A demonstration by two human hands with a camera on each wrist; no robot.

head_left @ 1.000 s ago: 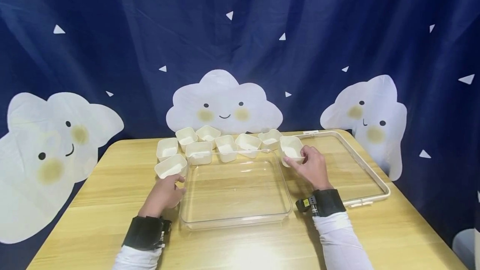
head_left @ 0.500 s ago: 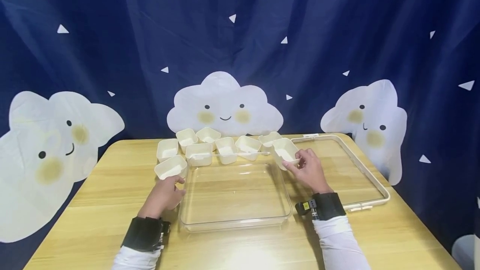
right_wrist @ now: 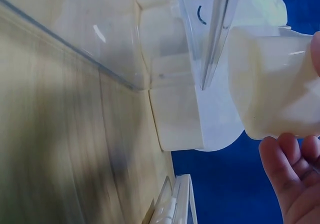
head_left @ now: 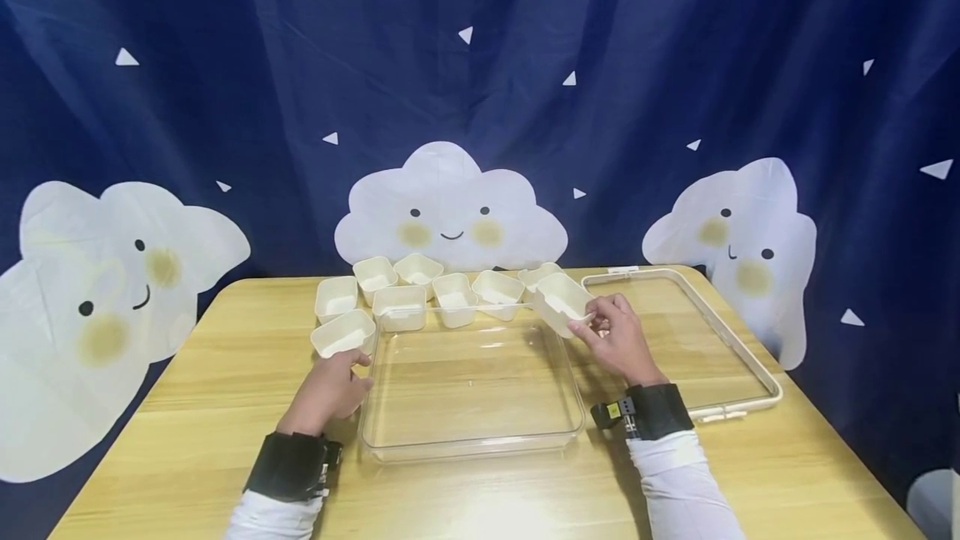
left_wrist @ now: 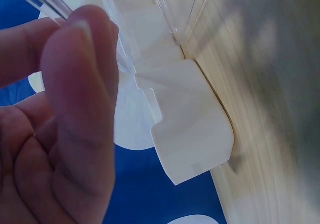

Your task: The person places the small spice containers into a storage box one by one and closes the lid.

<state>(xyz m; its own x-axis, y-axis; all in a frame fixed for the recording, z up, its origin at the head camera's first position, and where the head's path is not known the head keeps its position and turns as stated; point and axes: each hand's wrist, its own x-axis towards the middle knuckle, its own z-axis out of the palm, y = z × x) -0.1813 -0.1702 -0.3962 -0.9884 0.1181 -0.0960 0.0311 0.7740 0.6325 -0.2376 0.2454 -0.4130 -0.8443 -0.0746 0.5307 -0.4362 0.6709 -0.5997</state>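
In the head view, my right hand (head_left: 622, 342) grips a small cream storage cup (head_left: 562, 300) by its near right side. The cup is tilted and raised at the back right corner of a large clear plastic box (head_left: 472, 444). Seen from the right wrist, the cup (right_wrist: 280, 83) is off the table, fingertips beneath and thumb on its side. My left hand (head_left: 333, 386) is at the box's left edge; its thumb and fingers (left_wrist: 80, 83) pinch the clear rim in the left wrist view. Close beyond it sits another cream cup (head_left: 343, 333).
Several more cream cups (head_left: 399, 307) stand clustered behind and left of the box. To the right lies a clear lid with a cream frame (head_left: 731, 332), near the table's right edge. A dark blue curtain (head_left: 450, 65) with clouds hangs behind the wooden table (head_left: 187, 407).
My right hand has lifted and tilted its cup, shifting it left from beside the lid toward the box's back right corner. The left hand has stayed at the box's edge.
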